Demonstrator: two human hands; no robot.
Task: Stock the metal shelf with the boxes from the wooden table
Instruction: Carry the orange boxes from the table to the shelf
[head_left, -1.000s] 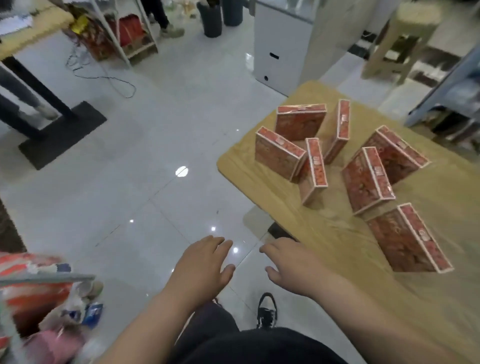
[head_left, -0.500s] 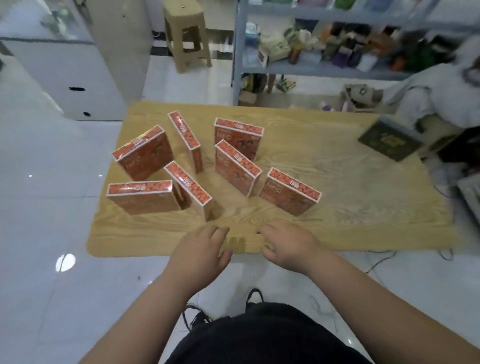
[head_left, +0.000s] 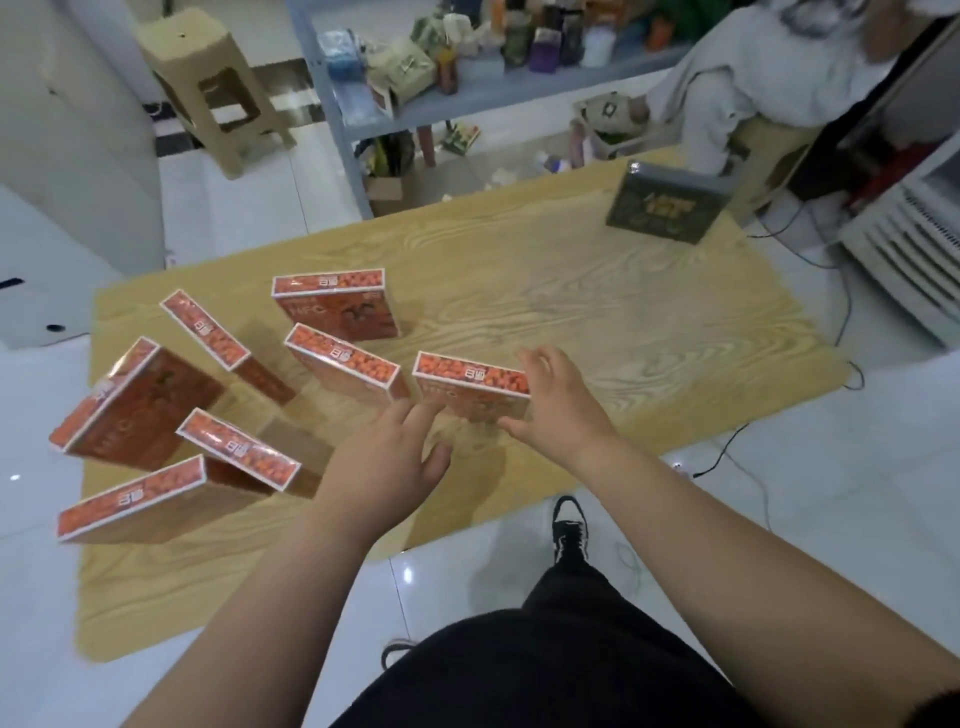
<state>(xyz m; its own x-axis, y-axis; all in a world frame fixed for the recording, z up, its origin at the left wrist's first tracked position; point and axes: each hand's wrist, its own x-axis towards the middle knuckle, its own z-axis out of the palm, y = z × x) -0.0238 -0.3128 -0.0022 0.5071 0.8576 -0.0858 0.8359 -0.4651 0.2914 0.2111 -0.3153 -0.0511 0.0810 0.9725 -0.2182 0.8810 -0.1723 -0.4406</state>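
Note:
Several red-orange boxes stand on edge on the wooden table (head_left: 597, 312). The nearest box (head_left: 467, 384) is right in front of me. My right hand (head_left: 558, 402) is spread at that box's right end, fingers by its top edge. At the box's lower left corner, my left hand (head_left: 392, 457) hovers open just above the table. Neither hand grips the box. Other boxes stand to the left, one (head_left: 345, 364) beside it and one (head_left: 332, 304) behind. The grey metal shelf (head_left: 332, 93) rises beyond the table's far edge.
A dark flat box (head_left: 662, 208) lies at the table's far right corner. A beige plastic stool (head_left: 208, 88) stands at the back left. Cables (head_left: 737, 447) run over the white tiled floor on the right. A person in light clothes (head_left: 753, 78) sits behind the table.
My view has moved closer over the table. Both hands have reached forward from the table's near edge to either end of the nearest box.

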